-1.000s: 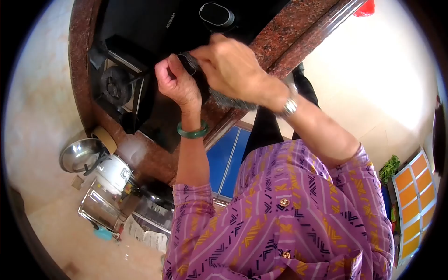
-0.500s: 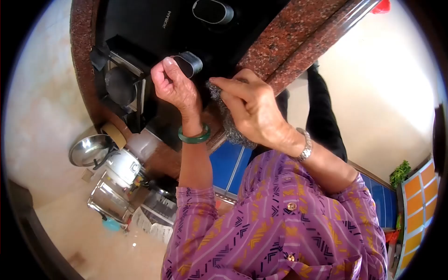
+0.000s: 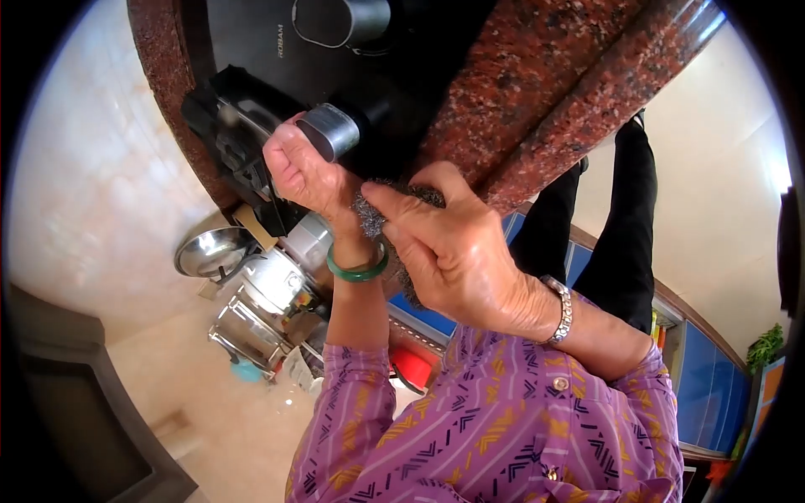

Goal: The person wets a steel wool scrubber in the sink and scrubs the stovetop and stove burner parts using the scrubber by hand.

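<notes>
My left hand (image 3: pixel 303 172), a green bangle on its wrist, is curled into a fist beside an oval metal knob (image 3: pixel 330 132) of the black stove (image 3: pixel 251 38). Nothing shows between its fingers; whether it touches the knob is unclear. My right hand (image 3: pixel 457 251), with a metal watch on the wrist, grips a grey steel-wool scourer (image 3: pixel 371 216). Part of the scourer is hidden under the fingers, and its near end lies close to my left wrist. Farther up the stove is a second knob (image 3: pixel 366 21).
A red-brown granite edge (image 3: pixel 537 101) runs along the stove. To the lower left are a steel pan lid (image 3: pixel 214 251), a white appliance (image 3: pixel 272 283) and a metal rack (image 3: pixel 249 331). A red object (image 3: pixel 411 369) shows below the arms, with blue cabinet doors (image 3: pixel 713 386) at right.
The view has shifted, with more granite edge and floor visible. My right hand first moved away from the knob with the scourer, and is now near my left wrist. My left hand remains closed beside the knob.
</notes>
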A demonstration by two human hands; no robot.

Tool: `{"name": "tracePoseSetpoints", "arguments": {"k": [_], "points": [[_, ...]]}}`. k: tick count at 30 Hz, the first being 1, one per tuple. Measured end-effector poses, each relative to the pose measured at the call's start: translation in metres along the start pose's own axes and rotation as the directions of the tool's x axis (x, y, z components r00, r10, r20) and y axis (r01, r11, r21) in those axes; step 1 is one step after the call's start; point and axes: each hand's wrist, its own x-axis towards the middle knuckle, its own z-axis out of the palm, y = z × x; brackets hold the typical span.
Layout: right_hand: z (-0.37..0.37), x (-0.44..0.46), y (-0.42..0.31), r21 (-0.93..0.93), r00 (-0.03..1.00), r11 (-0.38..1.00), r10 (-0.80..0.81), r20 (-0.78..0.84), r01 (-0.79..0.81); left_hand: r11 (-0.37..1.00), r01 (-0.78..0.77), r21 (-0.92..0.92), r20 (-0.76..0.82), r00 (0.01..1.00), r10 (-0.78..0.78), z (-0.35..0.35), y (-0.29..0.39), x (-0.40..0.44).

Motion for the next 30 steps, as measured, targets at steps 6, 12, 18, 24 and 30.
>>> {"name": "tracePoseSetpoints", "arguments": {"k": [6, 12, 18, 24, 30], "points": [[-0.003, 0.008, -0.006, 0.032, 0.993, 0.999, 0.011, -0.117, -0.007, 0.998, 0.047, -0.042, 0.086, 0.995, -0.043, 0.0, -0.001, -0.008], [0.008, 0.038, -0.01, -0.23, 0.979, 0.969, -0.127, -0.159, 0.088, 0.999, 0.023, -0.03, 0.055, 0.998, -0.021, -0.003, -0.015, 0.001], [0.035, 0.035, -0.006, -0.421, 0.965, 0.906, -0.149, -0.215, 0.046, 0.999, -0.035, 0.018, -0.055, 0.998, 0.036, -0.005, -0.022, 0.008], [0.036, 0.051, -0.01, -0.473, 0.913, 0.877, -0.26, -0.315, 0.087, 0.995, -0.077, 0.056, -0.111, 0.99, 0.083, -0.003, -0.017, 0.011], [0.046, 0.022, -0.003, -0.451, 0.95, 0.89, -0.2, -0.242, 0.072, 0.977, -0.184, 0.112, -0.079, 0.978, 0.193, 0.002, -0.006, 0.011]]}}
